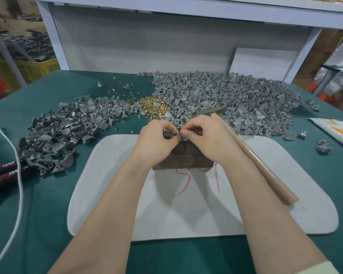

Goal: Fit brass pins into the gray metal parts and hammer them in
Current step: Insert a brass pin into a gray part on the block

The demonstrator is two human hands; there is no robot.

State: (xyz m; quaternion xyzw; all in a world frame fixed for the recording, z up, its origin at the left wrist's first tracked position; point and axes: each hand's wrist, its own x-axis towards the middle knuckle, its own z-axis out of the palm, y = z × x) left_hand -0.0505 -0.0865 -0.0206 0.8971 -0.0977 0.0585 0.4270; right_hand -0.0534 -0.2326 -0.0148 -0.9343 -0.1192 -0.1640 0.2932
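Observation:
Both hands meet over a dark wooden block (183, 157) on a white mat (202, 212). My left hand (156, 141) and my right hand (206, 139) pinch one small gray metal part (179, 136) between their fingertips; any pin in it is hidden. A hammer lies at my right, its wooden handle (259, 165) along my forearm and its dark head (210, 111) on the parts. A heap of brass pins (152, 107) sits behind the hands, between a left pile of gray parts (67, 131) and a bigger right pile (236, 99).
The green table (48, 204) carries a white cord (18, 175) and black taped handles (6, 171) at the left. A white and yellow packet (337, 131) lies at the right edge with a few loose parts (323, 145). A white board (263, 62) leans at the back.

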